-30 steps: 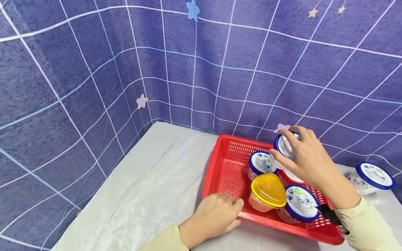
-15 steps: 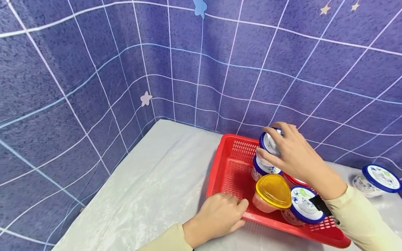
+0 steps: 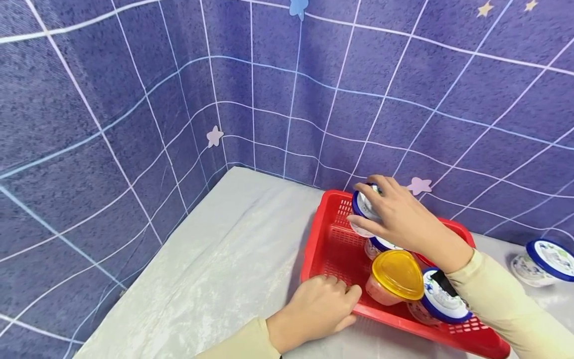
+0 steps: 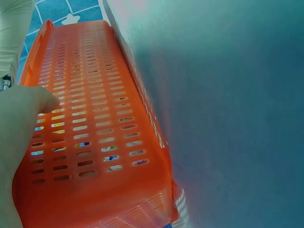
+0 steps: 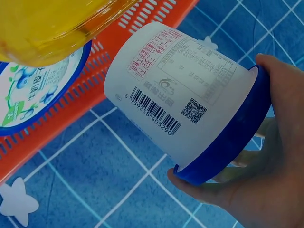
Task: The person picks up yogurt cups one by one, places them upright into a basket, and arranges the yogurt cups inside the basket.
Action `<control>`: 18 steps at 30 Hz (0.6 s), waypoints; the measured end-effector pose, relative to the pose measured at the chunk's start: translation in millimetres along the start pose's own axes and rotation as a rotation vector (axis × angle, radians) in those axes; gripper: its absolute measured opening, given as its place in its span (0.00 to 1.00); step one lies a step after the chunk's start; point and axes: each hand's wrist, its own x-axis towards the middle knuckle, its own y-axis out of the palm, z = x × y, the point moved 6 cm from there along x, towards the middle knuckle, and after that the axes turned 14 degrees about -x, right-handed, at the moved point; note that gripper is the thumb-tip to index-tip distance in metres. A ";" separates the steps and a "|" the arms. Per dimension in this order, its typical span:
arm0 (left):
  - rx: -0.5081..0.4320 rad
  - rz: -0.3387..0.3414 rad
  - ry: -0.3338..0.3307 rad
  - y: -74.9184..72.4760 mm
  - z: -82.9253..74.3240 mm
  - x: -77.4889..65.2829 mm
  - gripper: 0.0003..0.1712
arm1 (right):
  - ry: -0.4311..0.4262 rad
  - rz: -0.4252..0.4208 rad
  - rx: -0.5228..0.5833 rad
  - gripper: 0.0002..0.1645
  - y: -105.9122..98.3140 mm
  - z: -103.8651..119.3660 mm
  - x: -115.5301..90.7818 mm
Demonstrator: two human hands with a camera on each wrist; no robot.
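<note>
A white tub with a blue lid (image 5: 175, 95) hangs above the back left part of the red basket (image 3: 312, 239). My right hand (image 3: 399, 214) holds it by the lid, fingers and thumb spread around the lid's edge. The right wrist view shows its barcode and printed side. My left hand (image 3: 318, 309) grips the basket's near rim at the left, with its thumb (image 4: 46, 100) against the outside wall. Inside the basket sit a tub with a yellow lid (image 3: 396, 274), a blue-lidded tub (image 3: 448, 304), and another blue-lidded tub (image 3: 378, 244) partly hidden below the held one.
A red-lidded tub (image 3: 423, 259) in the basket is mostly hidden by the right forearm. Another blue-lidded tub (image 3: 549, 262) stands on the white table (image 3: 224, 259) right of the basket. A blue patterned curtain (image 3: 278, 99) rises behind and to the left.
My right hand has carried the blue-lidded tub leftward across the back of the basket, past the tub standing there. My left hand keeps its grip on the rim. The head view has shifted slightly.
</note>
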 end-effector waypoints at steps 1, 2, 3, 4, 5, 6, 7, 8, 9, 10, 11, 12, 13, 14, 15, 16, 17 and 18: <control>-0.001 0.002 -0.001 0.0 0.1 -0.1 0.22 | -0.009 0.002 0.000 0.42 1.3 1.5 1.6; 0.001 0.004 -0.002 0.1 0.0 -0.1 0.22 | -0.018 0.006 0.002 0.42 2.6 2.9 3.3; 0.002 0.005 -0.003 0.1 0.1 -0.2 0.22 | -0.026 0.011 0.003 0.42 4.0 4.3 4.8; 0.004 0.007 -0.003 0.1 0.0 0.0 0.22 | -0.032 0.015 0.005 0.42 5.2 5.2 6.0; 0.007 0.006 -0.003 0.1 -0.1 0.2 0.22 | -0.038 0.019 0.009 0.43 6.6 6.1 7.1; 0.008 0.005 -0.003 0.1 -0.2 0.4 0.23 | -0.046 0.023 0.014 0.43 7.9 7.0 8.2; 0.008 0.004 -0.003 0.1 -0.3 0.6 0.23 | -0.053 0.025 0.021 0.43 9.1 7.8 9.3; 0.008 0.002 -0.003 0.2 -0.4 0.8 0.23 | -0.060 0.026 0.028 0.43 10.2 8.6 10.3; 0.008 0.001 -0.003 0.3 -0.5 0.8 0.23 | -0.070 0.026 0.033 0.43 11.5 9.4 11.3; 0.008 -0.001 -0.003 0.4 -0.6 0.9 0.22 | -0.079 0.024 0.040 0.43 12.8 10.0 12.5; 0.009 -0.002 -0.003 0.5 -0.6 0.9 0.22 | -0.089 0.021 0.044 0.43 14.2 10.6 13.6; 0.009 -0.002 -0.004 0.6 -0.5 0.8 0.22 | -0.098 0.020 0.047 0.44 15.6 11.0 14.6; 0.010 -0.003 -0.006 0.6 -0.4 0.6 0.22 | -0.105 0.018 0.049 0.44 17.2 11.2 15.6; 0.011 -0.003 -0.006 0.6 -0.3 0.5 0.22 | -0.114 0.017 0.050 0.44 19.0 11.4 16.5; 0.012 -0.003 -0.007 0.6 -0.1 0.3 0.22 | -0.121 0.018 0.050 0.44 20.8 11.4 17.6; 0.012 -0.003 -0.006 0.7 -0.2 0.4 0.22 | -0.124 0.020 0.050 0.44 22.4 11.0 17.9; 0.012 -0.003 -0.006 0.7 -0.3 0.4 0.22 | -0.127 0.021 0.049 0.44 24.0 10.5 18.1; 0.011 -0.003 -0.005 0.8 -0.4 0.5 0.22 | -0.128 0.025 0.051 0.44 25.5 9.9 18.2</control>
